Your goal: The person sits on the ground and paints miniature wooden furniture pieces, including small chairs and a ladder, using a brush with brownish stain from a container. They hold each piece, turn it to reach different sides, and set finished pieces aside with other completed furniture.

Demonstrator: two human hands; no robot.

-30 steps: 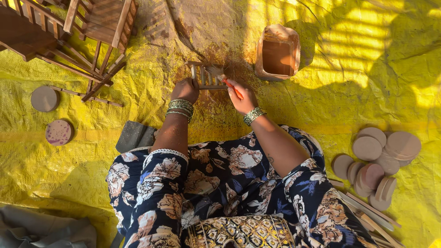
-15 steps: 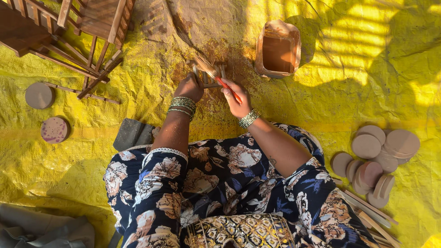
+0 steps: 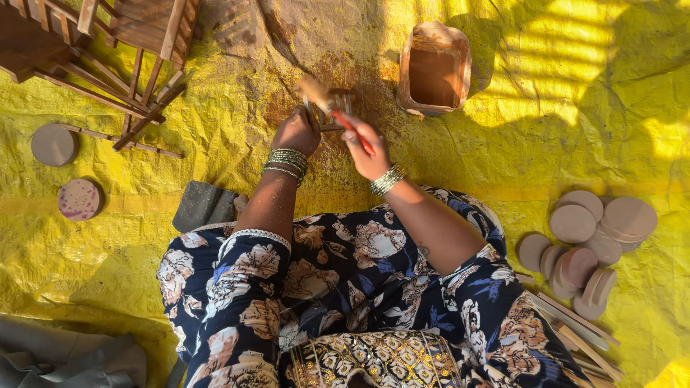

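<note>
frame (image 3: 327, 108) gripped in left hand (image 3: 296, 131)

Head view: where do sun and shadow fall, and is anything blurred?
Head view: strong warm sunlight, striped patches on the yellow plastic sheet upper right, broad soft shadow below; the left hand and right hand are lit, and the small wooden piece with the red-handled brush is motion-blurred; the rest is sharp.

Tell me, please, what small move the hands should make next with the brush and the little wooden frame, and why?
Probably sweep the brush along the small wooden frame. The left hand grips the frame above the stained yellow sheet, the right hand holds the red-handled brush at it, and the tub of brown liquid sits apart, just to the right.
</note>
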